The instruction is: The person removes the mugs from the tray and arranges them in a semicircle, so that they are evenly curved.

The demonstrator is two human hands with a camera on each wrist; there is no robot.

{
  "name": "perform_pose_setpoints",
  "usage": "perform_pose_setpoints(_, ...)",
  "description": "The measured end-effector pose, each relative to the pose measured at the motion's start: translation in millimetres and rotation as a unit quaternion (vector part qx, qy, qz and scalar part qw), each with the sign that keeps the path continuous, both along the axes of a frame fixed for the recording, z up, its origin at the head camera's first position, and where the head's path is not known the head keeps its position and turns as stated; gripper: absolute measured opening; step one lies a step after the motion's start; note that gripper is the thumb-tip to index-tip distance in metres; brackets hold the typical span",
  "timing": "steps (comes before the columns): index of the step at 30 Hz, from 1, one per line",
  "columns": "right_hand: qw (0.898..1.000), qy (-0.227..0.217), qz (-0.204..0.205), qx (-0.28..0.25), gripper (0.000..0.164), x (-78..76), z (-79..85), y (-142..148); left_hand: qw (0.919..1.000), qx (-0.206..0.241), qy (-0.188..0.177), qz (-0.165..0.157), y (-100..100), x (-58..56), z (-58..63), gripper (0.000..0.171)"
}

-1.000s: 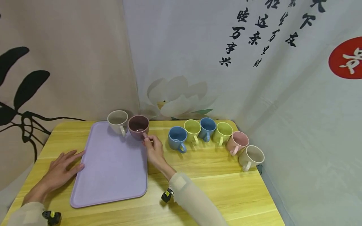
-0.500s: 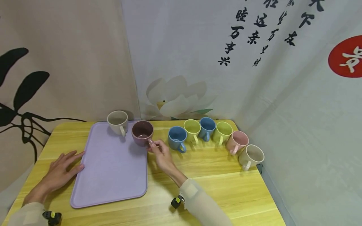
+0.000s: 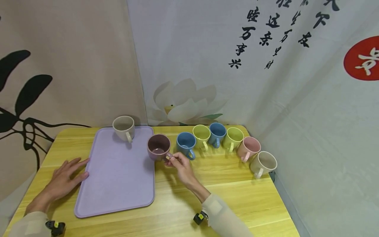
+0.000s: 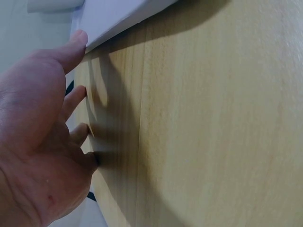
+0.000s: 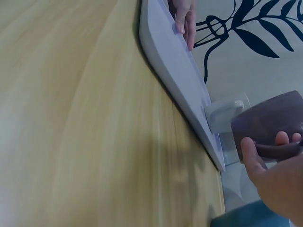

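My right hand (image 3: pixel 184 168) grips a dark purple mug (image 3: pixel 158 147) by its handle, holding it upright over the tray's right edge. In the right wrist view the thumb and fingers wrap the handle of that purple mug (image 5: pixel 267 120). My left hand (image 3: pixel 63 179) lies with fingers spread, its fingertips at the left edge of the lilac tray (image 3: pixel 118 179). The left wrist view shows the left thumb at the tray's rim. A white mug (image 3: pixel 123 128) stands on the tray's back left part. Just right of the held mug is a blue mug (image 3: pixel 186 144).
Behind and to the right on the wooden table (image 3: pixel 225 200) stand a green mug (image 3: pixel 201 135), another blue mug (image 3: pixel 217 134), a second green mug (image 3: pixel 233 139), a pink mug (image 3: pixel 248 148) and a cream mug (image 3: pixel 263 163). A printed curtain (image 3: pixel 189 59) hangs behind the table.
My right hand has carried the purple mug from beside the white mug rightward and nearer to me, to the tray's right edge. The left hand has stayed at the tray.
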State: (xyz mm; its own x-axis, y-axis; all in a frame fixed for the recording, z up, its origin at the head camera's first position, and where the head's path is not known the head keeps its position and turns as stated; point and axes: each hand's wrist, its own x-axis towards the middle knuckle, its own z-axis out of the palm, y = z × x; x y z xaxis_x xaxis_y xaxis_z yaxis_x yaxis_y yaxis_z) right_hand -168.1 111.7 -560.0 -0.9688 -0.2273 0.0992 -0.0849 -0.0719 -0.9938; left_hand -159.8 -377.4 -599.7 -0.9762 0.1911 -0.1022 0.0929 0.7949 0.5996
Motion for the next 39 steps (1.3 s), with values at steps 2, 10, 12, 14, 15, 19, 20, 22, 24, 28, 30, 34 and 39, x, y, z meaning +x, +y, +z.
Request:
perform_pose_setpoints(2, 1.000, 0.000, -0.003, 0.009, 0.030, 3.0, -1.3, 8, 1.0000, -0.001, 0.002, 0.000, 0, -0.1, -0.3, 0.071)
perform_pose_setpoints(10, 1.000, -0.005, -0.011, 0.024, 0.029, 11.5, -7.7, 35, 0.9999, 0.009, 0.006, 0.000, 0, 0.5, -3.0, 0.071)
perform_pose_setpoints(12, 0.999, -0.006, -0.015, 0.032, 0.028, 13.3, -9.5, 41, 0.9999, 0.012, 0.001, -0.001, -1, 1.1, -3.4, 0.072)
perform_pose_setpoints(14, 0.999, -0.005, -0.018, 0.041, 0.028, 15.3, -11.0, 47, 0.9999, 0.013, -0.002, -0.002, -2, 1.3, -3.5, 0.072)
perform_pose_setpoints(15, 0.999, -0.005, -0.017, 0.044, 0.028, 16.3, -12.0, 50, 0.9999, 0.013, -0.002, -0.003, -2, 1.3, -3.7, 0.072)
perform_pose_setpoints(19, 0.998, -0.008, -0.014, 0.055, 0.029, 20.1, -16.0, 59, 0.9999, 0.014, -0.002, -0.005, -3, 1.2, -4.1, 0.072)
perform_pose_setpoints(20, 0.998, -0.012, -0.012, 0.054, 0.030, 20.9, -16.5, 61, 0.9999, 0.014, -0.002, -0.005, -3, 1.2, -4.1, 0.072)
perform_pose_setpoints(22, 0.998, -0.019, -0.011, 0.051, 0.030, 22.1, -18.1, 64, 0.9999, 0.014, -0.001, -0.005, -2, 1.4, -4.2, 0.072)
perform_pose_setpoints(24, 0.999, -0.028, -0.007, 0.045, 0.031, 22.8, -19.4, 67, 0.9999, 0.013, -0.001, -0.004, -2, 1.7, -4.1, 0.072)
perform_pose_setpoints(28, 0.998, -0.044, -0.007, 0.041, 0.031, 22.8, -23.0, 71, 0.9999, 0.013, 0.003, -0.002, -1, 1.3, -2.8, 0.071)
perform_pose_setpoints(30, 0.998, -0.052, -0.007, 0.041, 0.031, 22.6, -24.2, 73, 0.9999, 0.012, 0.006, -0.001, 0, 1.1, -2.0, 0.071)
perform_pose_setpoints(34, 0.998, -0.060, -0.004, 0.037, 0.031, 22.2, -25.8, 75, 0.9999, 0.010, 0.011, 0.000, 0, 1.0, -0.9, 0.070)
perform_pose_setpoints(39, 0.998, -0.056, 0.005, 0.025, 0.034, 23.1, -25.3, 78, 0.9998, 0.011, 0.015, 0.000, 2, 2.5, -0.9, 0.069)
